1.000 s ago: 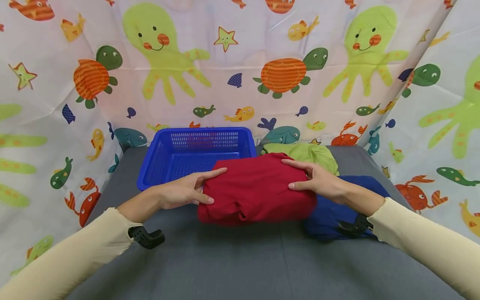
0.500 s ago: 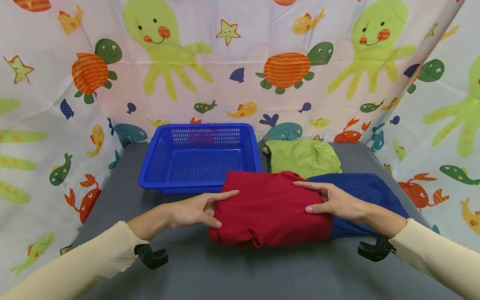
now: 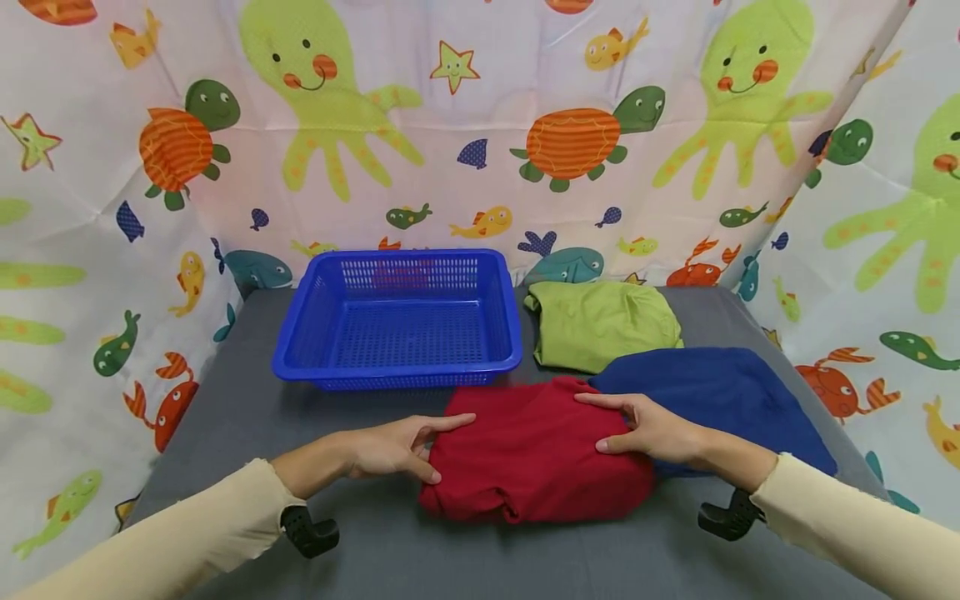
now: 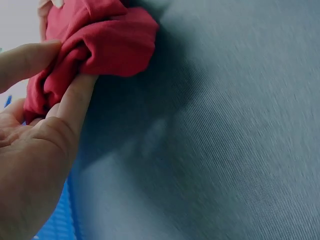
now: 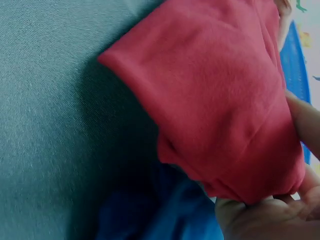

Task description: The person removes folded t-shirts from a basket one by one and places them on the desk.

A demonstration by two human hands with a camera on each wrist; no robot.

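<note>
A folded red cloth (image 3: 540, 450) is held between both hands, low over the grey surface in front of the blue basket. At its left end my left hand (image 3: 397, 450) pinches it, thumb on one side and fingers tucked beneath. The left wrist view shows bunched folds of the cloth (image 4: 117, 45) between thumb and fingers of that hand (image 4: 45, 145). My right hand (image 3: 660, 429) grips the right end. In the right wrist view the cloth's (image 5: 210, 90) corner droops, and the right hand's (image 5: 275, 215) fingers go under it, partly hidden.
A blue plastic basket (image 3: 397, 369) stands behind to the left, with nothing visible inside. A folded lime-green cloth (image 3: 607, 321) lies right of it. Nearer, a dark blue cloth (image 3: 720, 396) lies on the grey surface (image 3: 525, 567). A printed sea-animal curtain (image 3: 435, 175) encloses the back and sides.
Both hands have brought the red cloth down and towards me, away from the basket and green cloth. The basket's front rim and more of the dark blue cloth now show.
</note>
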